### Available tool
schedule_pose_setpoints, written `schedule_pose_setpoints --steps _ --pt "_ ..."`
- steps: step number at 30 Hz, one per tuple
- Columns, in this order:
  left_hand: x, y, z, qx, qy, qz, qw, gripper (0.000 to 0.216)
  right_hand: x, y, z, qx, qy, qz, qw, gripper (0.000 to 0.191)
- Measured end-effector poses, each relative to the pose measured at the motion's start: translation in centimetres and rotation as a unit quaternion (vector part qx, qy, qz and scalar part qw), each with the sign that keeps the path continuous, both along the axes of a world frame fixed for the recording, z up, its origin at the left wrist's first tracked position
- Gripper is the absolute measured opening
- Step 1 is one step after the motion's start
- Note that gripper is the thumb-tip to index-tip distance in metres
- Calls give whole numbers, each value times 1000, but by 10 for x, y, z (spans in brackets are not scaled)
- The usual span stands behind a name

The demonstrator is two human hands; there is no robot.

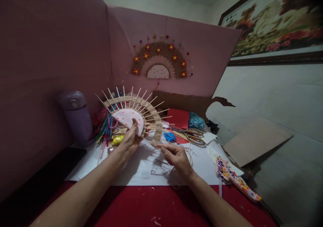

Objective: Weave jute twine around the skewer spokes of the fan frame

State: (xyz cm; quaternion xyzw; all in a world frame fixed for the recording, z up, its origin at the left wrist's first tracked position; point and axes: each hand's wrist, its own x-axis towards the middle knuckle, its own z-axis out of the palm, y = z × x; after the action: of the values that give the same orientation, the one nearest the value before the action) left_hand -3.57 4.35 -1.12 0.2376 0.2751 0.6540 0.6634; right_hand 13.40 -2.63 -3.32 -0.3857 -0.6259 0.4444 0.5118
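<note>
My left hand grips a half-round woven fan by its pink-spotted white centre, thumb on the front and fingers behind. Thin wooden sticks spread outward from this centre, and a band of tan twine is woven across them in an arc. At the lower right end of the band, my right hand is closed in a pinch on what looks like the twine strand. A loose length of twine hangs below that hand. The exact spot between the right fingertips is too small to make out.
A finished-looking fan with red flowers is pinned to the pink board. A purple bottle stands left. Scissors, blue yarn, red paper, a yellow roll and a floral-patterned object lie around the white sheet.
</note>
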Motion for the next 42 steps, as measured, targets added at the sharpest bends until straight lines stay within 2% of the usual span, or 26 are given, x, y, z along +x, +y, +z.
schedule_pose_setpoints --steps 4,12,18,22,27,37,42 --pt "1 -1 -2 16 30 7 999 28 3 5 3 -26 -27 6 999 33" --pt "3 -3 -2 31 69 18 997 35 0 1 4 20 -61 -8 998 28" --pt "6 -6 2 14 86 19 996 39 1 0 6 38 -55 27 997 28" --pt "4 -5 4 -8 57 16 998 35 4 4 5 38 -65 -54 996 26" --pt "1 0 4 -27 38 25 999 27 10 5 5 110 -132 -148 974 23" --pt "0 0 6 -42 -1 24 999 24 16 6 -1 209 -243 -243 916 18" --pt "-3 5 1 -34 7 8 999 31 17 5 -2 222 -268 -268 899 17"
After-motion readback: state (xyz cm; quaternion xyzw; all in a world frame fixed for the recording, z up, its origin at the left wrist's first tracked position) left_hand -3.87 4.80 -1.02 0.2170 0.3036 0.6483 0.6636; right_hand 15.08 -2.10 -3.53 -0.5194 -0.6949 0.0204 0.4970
